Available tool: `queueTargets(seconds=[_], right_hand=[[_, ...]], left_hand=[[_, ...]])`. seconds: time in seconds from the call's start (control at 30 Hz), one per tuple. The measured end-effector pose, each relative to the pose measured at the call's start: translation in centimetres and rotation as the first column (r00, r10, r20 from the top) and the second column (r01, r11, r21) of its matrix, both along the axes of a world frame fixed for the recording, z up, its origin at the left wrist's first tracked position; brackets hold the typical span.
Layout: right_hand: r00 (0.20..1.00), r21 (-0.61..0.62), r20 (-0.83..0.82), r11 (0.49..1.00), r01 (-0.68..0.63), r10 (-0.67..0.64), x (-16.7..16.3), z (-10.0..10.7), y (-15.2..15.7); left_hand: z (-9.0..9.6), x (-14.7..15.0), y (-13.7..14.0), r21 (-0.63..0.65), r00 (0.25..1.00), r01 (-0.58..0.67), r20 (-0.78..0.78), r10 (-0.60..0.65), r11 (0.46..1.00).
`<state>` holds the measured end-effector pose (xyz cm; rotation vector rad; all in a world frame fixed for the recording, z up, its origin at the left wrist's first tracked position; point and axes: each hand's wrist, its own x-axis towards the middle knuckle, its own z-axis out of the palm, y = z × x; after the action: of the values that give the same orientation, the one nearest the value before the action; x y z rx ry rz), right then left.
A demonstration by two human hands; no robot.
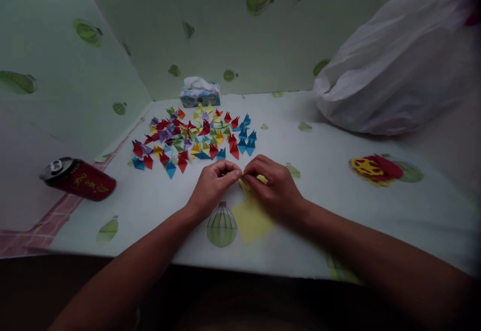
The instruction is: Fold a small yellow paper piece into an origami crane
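Just in front of the group of folded paper cranes [205, 130], my two hands meet at the fingertips. My left hand [216, 186] is closed in a pinch, thumb against forefinger. Opposite it, my right hand [277, 186] pinches at the same spot. Between them is a small piece of yellow paper, mostly covered by the fingers, so its folds cannot be made out. Below the hands, flat yellow paper [253, 223] lies on the table, partly under my right hand. The cranes are red, blue, yellow, green, purple and orange.
A dark red drink can [88, 178] stands at the left. Behind the cranes is a tissue box [200, 95] against the wall. A large white plastic bag [379, 70] bulges at the back right. Red and yellow cut-out pieces [376, 168] lie on the white table [158, 236] at the right.
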<state>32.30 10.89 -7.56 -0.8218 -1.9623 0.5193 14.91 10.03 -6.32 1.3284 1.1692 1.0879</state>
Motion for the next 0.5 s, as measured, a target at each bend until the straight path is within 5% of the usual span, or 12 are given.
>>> queueTargets(seconds=[0.5], right_hand=[[1.0,-0.048,0.009,0.998,-0.028,0.029,0.33,0.19,0.26]], left_hand=[[-0.08,-0.22,0.22,0.035,0.999,0.049,0.004,-0.05,0.998]])
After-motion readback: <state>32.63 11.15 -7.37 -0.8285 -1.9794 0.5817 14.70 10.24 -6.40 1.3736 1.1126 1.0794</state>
